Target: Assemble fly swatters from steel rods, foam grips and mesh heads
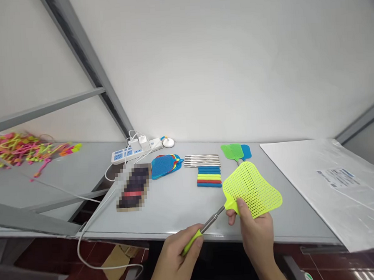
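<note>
A yellow-green fly swatter (252, 189) is held between both hands above the table's front edge. My left hand (182, 251) is closed round its green handle, from which a metal rod runs up to the mesh head. My right hand (256, 232) grips the base of the head, thumb on top and fingers beneath. Behind it lie a green swatter head (233, 151) and a blue one (245, 151). Left of these sit a row of metal rods (202, 160), several coloured handle sleeves (209, 177) and a pile of mostly blue swatter heads (165, 165).
A white power strip (136, 151) with plugs and cables stands at the back left, beside a round white object (168, 142). A pixelated item (134, 188) lies in front. Plastic-wrapped white sheeting (330, 191) covers the right side. Colourful pieces (21, 150) are heaped on the left table.
</note>
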A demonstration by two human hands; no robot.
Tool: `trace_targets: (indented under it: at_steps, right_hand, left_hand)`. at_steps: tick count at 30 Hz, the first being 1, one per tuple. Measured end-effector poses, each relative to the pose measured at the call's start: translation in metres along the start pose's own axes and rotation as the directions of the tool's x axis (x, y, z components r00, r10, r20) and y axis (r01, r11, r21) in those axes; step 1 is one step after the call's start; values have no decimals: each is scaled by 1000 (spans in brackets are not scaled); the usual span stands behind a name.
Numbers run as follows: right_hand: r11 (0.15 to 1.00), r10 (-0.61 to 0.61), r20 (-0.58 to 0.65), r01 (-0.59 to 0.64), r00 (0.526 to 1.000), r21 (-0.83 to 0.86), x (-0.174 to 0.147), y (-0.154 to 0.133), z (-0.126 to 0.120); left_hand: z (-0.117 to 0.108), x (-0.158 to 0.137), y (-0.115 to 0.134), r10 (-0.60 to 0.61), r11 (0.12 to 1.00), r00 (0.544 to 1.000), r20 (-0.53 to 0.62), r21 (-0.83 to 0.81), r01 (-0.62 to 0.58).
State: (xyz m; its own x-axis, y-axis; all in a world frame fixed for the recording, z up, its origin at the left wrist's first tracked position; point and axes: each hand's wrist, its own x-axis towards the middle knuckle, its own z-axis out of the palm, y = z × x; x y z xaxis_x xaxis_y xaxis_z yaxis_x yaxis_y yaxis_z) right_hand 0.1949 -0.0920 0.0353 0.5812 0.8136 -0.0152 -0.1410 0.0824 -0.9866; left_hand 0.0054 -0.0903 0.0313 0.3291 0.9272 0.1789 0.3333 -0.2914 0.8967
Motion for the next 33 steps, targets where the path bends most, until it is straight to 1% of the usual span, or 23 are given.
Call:
trace_targets:
  at_steps: [4,8,10,12,16,19,22,25,29,33]
  right_hand:
    - [998,-42,-3,42,999,40,-16,-2,-15]
    - [989,-63,-108,77,992,129,-28,2,-35]
    - [987,-73,-102,86,992,139,-33,3,-43]
    - [989,-87,-65,94,994,112,-36,2,-47]
    - [993,-105,-15,106,994,57,-41,-4,-47]
    - [992,-94,-2,94,996,89,-42,-5,-45]
    - [990,-102,11,100,995,96,-43,-2,-44]
    - [987,-104,71,94,992,130,-42,-1,-44]
    - [983,-83,203,47,976,176,-45,-2,-42]
    - [978,-71,205,28,976,208,-50,-5,-38]
  left_hand:
    - [-1,-10,-1,91,992,994,62,78,-96]
    - [1,-20,-4,141,980,971,193,115,-165]
    - [2,-22,-2,163,973,956,245,119,-197]
    - [3,-22,1,177,966,947,267,134,-219]
    - [1,-21,8,181,956,944,277,175,-235]
    - [-1,-24,10,150,963,944,295,174,-208]
    - [0,-30,12,110,979,947,301,134,-156]
    - [1,-34,14,108,984,948,300,105,-146]
    - [0,-35,14,173,961,955,241,171,-217]
    - [-1,-33,9,251,913,941,225,268,-307]
